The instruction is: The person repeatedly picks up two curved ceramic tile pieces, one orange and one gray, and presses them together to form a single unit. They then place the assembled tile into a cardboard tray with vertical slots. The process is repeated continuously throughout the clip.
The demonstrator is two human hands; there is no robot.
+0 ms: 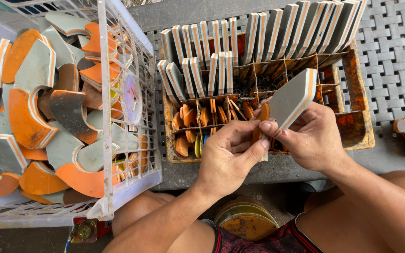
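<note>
Right fingers: pinching the lower end of a grey slab (292, 97), thumb on its near face, just right of frame centre.
Slab: flat, grey, orange and white stripes along its edge, tilted up toward the upper right.
Left fingers: thumb and forefinger closed on a thin orange piece (262, 122) that stands touching the slab's lower end.
Left hand (228, 157): low centre, knuckles up, forearm running to the bottom edge.
Right hand (312, 138): just right of it, fingertips meeting the left's.
Tray (359, 105): rusty orange, divided, right behind both hands; small orange offcuts (198, 119) in its near left cells, grey slabs standing in rows (258, 40) along its far side.
Crate (134, 140): white mesh, left of frame, heaped with curved grey and orange scraps (29, 107).
Mat (394, 61): grey woven, upper right, under the tray.
</note>
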